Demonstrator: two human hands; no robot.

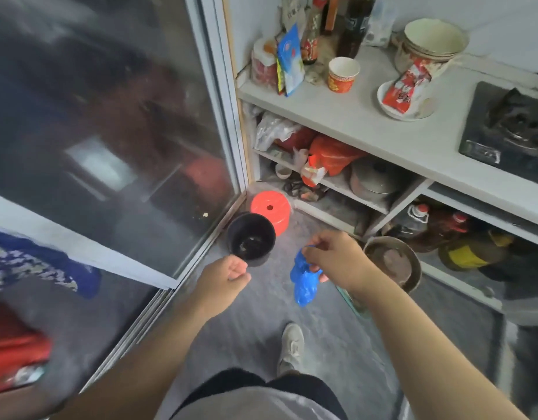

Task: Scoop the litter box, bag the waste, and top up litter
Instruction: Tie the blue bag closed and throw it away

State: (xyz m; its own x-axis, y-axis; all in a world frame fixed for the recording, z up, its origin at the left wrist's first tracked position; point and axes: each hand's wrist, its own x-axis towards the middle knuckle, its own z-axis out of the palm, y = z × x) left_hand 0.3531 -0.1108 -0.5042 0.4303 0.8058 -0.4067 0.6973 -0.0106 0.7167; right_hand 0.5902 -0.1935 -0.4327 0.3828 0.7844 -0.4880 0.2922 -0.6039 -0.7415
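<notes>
My right hand (334, 256) grips a small bunched blue plastic bag (304, 278), which hangs below the fingers above the grey floor. My left hand (227, 275) is held out with its fingers curled and nothing in it, just in front of a black bin (251, 239) that stands open on the floor in the corner. A little debris lies at the bottom of the bin. No litter box or scoop is in view.
A red stool (272, 212) stands behind the bin. A glass sliding door (110, 147) runs along the left. On the right are a counter (367, 128) with cups, bowls and a gas hob (513, 128), shelves of pots below, and a metal basin (393, 262).
</notes>
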